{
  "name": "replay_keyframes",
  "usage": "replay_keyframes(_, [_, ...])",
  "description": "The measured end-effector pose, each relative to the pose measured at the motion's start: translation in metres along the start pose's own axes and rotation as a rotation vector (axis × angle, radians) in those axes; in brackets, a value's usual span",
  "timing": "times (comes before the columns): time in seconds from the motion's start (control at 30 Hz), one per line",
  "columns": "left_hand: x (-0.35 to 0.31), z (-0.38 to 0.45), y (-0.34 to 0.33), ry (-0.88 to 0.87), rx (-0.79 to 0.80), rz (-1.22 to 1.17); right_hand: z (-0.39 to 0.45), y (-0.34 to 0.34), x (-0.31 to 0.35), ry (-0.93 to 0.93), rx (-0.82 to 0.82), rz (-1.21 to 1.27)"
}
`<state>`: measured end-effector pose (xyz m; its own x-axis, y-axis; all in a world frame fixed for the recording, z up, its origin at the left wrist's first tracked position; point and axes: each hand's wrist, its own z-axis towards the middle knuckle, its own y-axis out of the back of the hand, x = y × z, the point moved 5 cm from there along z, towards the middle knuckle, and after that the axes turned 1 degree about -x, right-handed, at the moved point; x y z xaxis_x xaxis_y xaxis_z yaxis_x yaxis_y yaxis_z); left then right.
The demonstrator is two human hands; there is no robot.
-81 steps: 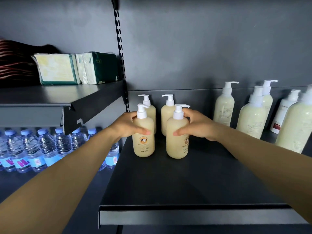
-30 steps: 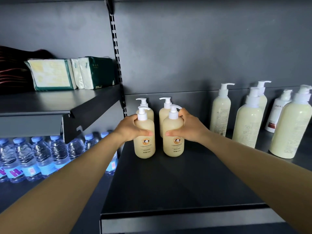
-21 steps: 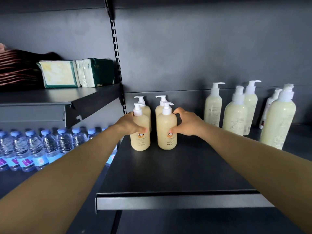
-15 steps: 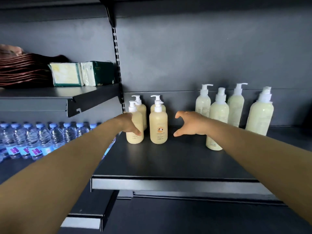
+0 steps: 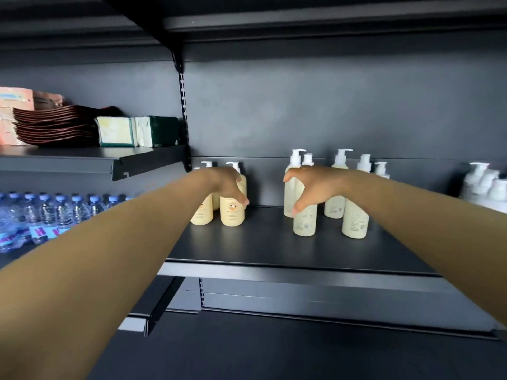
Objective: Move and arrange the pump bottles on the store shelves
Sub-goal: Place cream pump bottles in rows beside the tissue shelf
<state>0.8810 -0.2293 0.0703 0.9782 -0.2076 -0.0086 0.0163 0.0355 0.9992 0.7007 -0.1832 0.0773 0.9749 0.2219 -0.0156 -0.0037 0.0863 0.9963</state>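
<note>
Now withdrawn from the yellow pump bottles (image 5: 231, 212): right hand (image 5: 315, 189), grip released, fingers loosely curved, holding nothing. Left hand (image 5: 227, 185) in front of them, contact unclear. Bottles upright on shelf (image 5: 269, 242), far left.

dark shelf (image 5: 269, 242) | yellow pump bottles (image 5: 231, 212) left | pale pump bottles (image 5: 354, 223) right, upright

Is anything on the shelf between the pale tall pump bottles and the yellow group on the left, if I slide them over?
Nothing visible does. The shelf is bare between the yellow pump bottles and the nearest pale bottle. Only the right hand hovers in front of the pale bottles, and the left hand is in front of the yellow ones.
</note>
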Motion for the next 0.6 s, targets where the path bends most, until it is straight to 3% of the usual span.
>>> replay_keyframes(0.23, [-0.049,0.011,0.05,-0.099,-0.099,-0.055,-0.015,0.057,-0.041,-0.034,-0.109,0.047])
replay_keyframes(0.6, [-0.086,0.123,0.068,-0.131,-0.1,-0.09,0.049,0.087,-0.156,-0.195,-0.167,0.145])
